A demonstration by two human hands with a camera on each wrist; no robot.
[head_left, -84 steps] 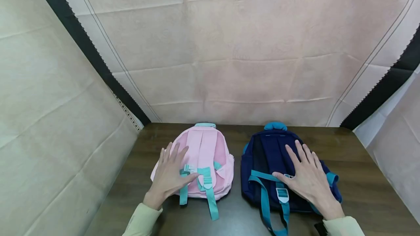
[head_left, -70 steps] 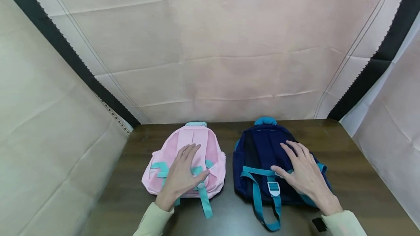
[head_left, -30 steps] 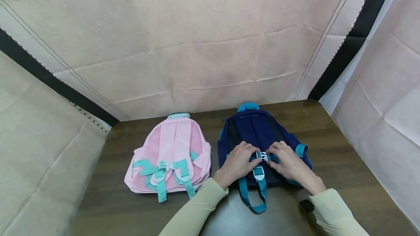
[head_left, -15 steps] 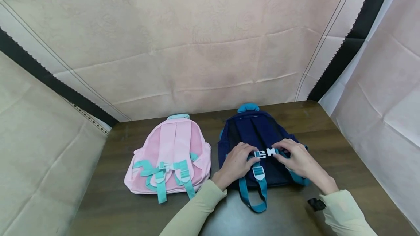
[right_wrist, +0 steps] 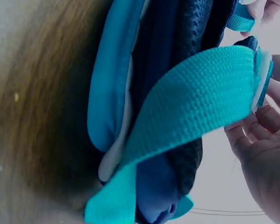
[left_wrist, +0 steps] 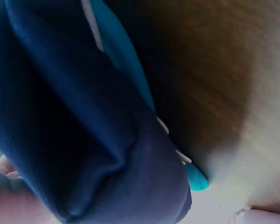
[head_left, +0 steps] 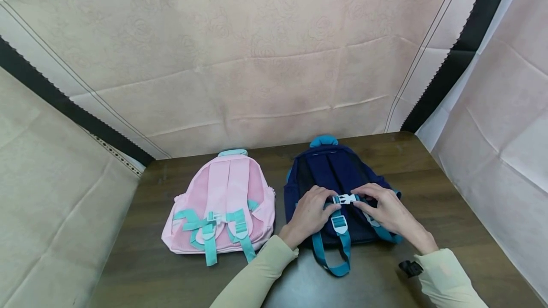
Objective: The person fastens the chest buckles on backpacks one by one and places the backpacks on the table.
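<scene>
My left hand (head_left: 313, 210) and right hand (head_left: 381, 208) pinch the white buckle (head_left: 346, 199) (opposite ends); uneven pulling could twist it.

A navy backpack (head_left: 314, 168) and a pink backpack (head_left: 219, 179) are set off by a brown worktop (head_left: 137, 246).
Near the worktop's far edge, the navy is topped by a bright blue handle (head_left: 324, 140) and crossed by teal straps (head_left: 340, 270) with a white buckle (head_left: 346, 199); the pink is capped by a pale blue handle (head_left: 232, 152) and trimmed with mint straps (head_left: 210, 252). The worktop is streaked with wood grain. Beyond its far edge, a cream-pink cloth (head_left: 257, 37) is patterned with faint roses and flanked by black strips (head_left: 464, 51). At the near edge, pale green is shown by the sleeves (head_left: 259, 274).
</scene>
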